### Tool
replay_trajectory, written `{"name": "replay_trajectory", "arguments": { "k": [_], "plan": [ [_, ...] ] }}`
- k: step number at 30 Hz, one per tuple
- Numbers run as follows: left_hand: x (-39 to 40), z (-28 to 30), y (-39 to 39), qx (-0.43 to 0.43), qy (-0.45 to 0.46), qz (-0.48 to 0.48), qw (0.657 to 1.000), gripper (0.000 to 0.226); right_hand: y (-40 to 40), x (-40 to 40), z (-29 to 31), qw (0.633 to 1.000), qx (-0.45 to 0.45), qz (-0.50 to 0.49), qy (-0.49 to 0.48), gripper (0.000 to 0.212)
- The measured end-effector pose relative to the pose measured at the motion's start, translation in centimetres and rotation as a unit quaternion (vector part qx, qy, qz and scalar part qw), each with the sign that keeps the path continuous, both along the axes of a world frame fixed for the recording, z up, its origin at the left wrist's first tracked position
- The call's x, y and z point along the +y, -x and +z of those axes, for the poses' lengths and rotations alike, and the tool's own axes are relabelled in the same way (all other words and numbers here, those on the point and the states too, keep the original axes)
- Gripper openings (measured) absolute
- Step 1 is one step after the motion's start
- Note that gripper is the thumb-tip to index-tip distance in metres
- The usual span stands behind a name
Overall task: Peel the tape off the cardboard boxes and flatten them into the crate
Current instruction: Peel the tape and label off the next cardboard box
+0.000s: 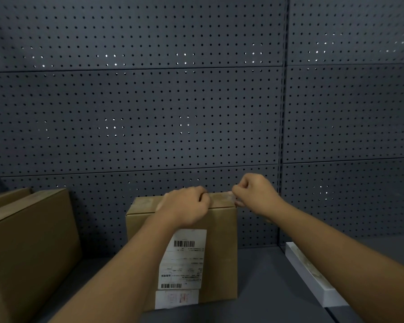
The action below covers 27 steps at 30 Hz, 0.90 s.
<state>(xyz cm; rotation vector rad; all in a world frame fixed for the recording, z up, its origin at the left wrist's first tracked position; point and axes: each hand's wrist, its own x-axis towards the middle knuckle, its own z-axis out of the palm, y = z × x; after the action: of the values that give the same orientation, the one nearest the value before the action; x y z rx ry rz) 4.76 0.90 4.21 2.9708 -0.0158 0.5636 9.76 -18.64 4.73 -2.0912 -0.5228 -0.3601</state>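
Note:
A closed brown cardboard box (222,252) stands on the dark shelf in the middle, with white shipping labels (184,259) on its near face. My left hand (184,206) lies over the box's top front edge with its fingers curled on the top. At the box's top right corner, my right hand (254,192) pinches the end of a strip of clear tape (230,194) that runs along the top.
A larger cardboard box (28,241) stands at the left. A long flat white box (313,278) lies on the shelf at the right. A dark pegboard wall (196,101) closes the back. No crate is in view.

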Motion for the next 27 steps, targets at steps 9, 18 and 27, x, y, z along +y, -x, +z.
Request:
{"name": "replay_trajectory", "arguments": {
  "k": [9, 18, 27],
  "plan": [
    [-0.1, 0.1, 0.4, -0.003, -0.005, -0.001, 1.0, 0.045, 0.0, 1.1, 0.4, 0.996, 0.041, -0.004, -0.082, 0.074],
    [0.1, -0.2, 0.1, -0.013, -0.014, -0.01, 1.0, 0.047, 0.4, 0.6, 0.6, 0.995, 0.005, -0.027, 0.094, 0.034],
    [-0.1, -0.2, 0.6, 0.008, -0.017, -0.019, 1.0, 0.083, 0.9, -0.6, -1.3, 0.966, 0.161, -0.005, -0.201, 0.011]
  ]
}}
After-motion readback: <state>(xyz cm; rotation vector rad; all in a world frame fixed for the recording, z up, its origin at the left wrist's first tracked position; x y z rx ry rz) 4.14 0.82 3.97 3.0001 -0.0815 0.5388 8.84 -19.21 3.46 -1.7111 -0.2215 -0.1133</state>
